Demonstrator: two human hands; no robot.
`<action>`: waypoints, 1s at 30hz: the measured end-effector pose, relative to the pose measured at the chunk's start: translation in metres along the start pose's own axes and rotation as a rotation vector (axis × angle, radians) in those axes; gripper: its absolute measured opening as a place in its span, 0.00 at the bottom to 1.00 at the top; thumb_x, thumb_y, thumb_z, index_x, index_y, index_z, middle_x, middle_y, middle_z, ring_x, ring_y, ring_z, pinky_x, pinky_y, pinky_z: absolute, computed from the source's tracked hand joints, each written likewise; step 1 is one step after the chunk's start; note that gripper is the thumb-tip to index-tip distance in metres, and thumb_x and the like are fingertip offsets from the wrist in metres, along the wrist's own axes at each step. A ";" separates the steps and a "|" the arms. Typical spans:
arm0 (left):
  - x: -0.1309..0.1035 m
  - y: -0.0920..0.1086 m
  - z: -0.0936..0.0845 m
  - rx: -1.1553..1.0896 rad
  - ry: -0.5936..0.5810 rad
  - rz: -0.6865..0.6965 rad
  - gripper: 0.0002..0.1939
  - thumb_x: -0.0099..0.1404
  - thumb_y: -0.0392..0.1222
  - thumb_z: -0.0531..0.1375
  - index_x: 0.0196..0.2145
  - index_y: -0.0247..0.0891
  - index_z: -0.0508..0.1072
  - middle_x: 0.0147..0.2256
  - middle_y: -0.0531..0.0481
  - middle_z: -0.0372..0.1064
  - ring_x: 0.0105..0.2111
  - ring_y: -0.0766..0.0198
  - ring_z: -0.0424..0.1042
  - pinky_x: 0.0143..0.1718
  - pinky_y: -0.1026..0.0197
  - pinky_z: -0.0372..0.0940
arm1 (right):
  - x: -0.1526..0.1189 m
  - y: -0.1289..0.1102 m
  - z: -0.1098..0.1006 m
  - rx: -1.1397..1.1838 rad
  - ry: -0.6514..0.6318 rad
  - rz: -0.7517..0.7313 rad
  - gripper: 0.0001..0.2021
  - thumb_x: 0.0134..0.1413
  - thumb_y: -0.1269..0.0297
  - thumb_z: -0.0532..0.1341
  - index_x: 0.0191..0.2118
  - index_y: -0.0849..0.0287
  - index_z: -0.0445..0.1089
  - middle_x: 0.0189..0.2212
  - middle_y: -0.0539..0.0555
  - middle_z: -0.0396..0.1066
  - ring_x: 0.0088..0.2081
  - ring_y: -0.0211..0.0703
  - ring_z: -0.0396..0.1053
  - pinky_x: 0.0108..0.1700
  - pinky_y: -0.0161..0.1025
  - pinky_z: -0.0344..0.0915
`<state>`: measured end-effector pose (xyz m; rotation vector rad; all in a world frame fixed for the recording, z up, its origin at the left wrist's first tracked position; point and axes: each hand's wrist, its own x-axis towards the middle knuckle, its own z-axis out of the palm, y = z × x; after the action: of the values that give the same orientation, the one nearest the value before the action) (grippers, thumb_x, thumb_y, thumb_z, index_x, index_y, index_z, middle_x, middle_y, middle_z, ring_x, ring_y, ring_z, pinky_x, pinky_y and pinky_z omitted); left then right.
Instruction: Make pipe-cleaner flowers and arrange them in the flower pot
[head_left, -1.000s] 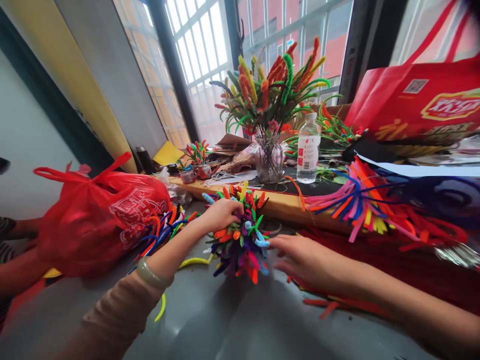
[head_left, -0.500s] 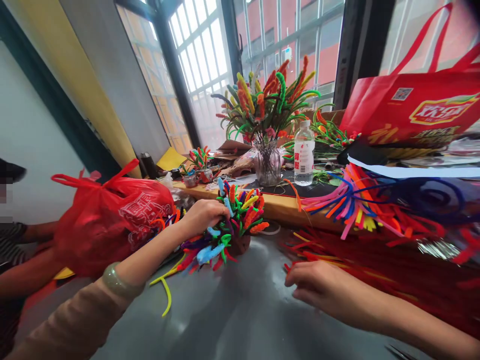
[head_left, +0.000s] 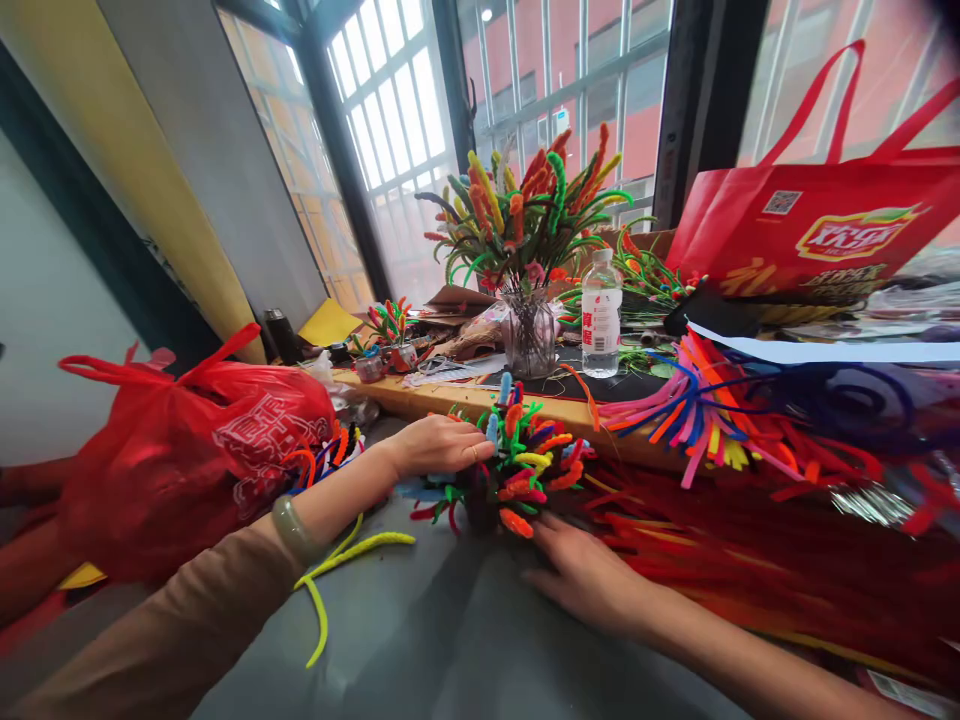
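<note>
A dense, many-coloured bunch of fuzzy pipe-cleaner stems stands on the grey tabletop in front of me, its dark base partly hidden. My left hand reaches into it from the left, fingers closed at a light blue pipe cleaner. Low on the bunch's right side is my right hand, its fingers stretched toward the base and slightly blurred. Whether those fingertips touch the base cannot be made out. Loose yellow pipe cleaners lie below my left forearm.
Left stands a red plastic bag, with part of a person's arm behind it. Red pipe cleaners cover the right side. On the ledge are a glass vase, a water bottle and a red tote bag.
My right hand has moved left to the base of the bunch. The bunch and my left hand have shifted right, and the bunch looks more upright.
</note>
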<state>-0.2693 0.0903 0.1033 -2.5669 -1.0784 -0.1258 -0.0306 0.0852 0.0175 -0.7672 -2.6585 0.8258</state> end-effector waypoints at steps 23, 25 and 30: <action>-0.079 0.021 0.046 -0.386 1.057 -1.154 0.15 0.60 0.31 0.48 0.44 0.39 0.59 0.42 0.45 0.64 0.39 0.64 0.69 0.39 0.58 0.68 | 0.056 -0.018 0.038 -0.168 0.057 0.109 0.23 0.52 0.64 0.55 0.55 0.62 0.58 0.56 0.64 0.57 0.53 0.54 0.61 0.50 0.43 0.61; -0.063 0.014 0.027 -0.462 0.981 -1.033 0.11 0.60 0.32 0.49 0.41 0.38 0.64 0.41 0.46 0.66 0.42 0.63 0.69 0.42 0.59 0.66 | 0.061 -0.016 0.038 -0.166 0.073 0.111 0.23 0.53 0.64 0.54 0.55 0.62 0.58 0.55 0.64 0.57 0.55 0.53 0.60 0.51 0.43 0.59; 0.001 -0.014 -0.005 -0.610 0.743 -0.726 0.16 0.61 0.38 0.55 0.47 0.40 0.68 0.50 0.49 0.66 0.47 0.63 0.67 0.46 0.62 0.64 | 0.060 -0.012 0.041 -0.175 0.074 0.117 0.24 0.49 0.66 0.55 0.54 0.65 0.60 0.54 0.65 0.58 0.53 0.54 0.61 0.50 0.44 0.60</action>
<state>-0.2784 0.0986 0.1125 -2.0444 -1.7214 -1.6390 -0.1013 0.0916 -0.0040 -0.9844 -2.6654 0.5835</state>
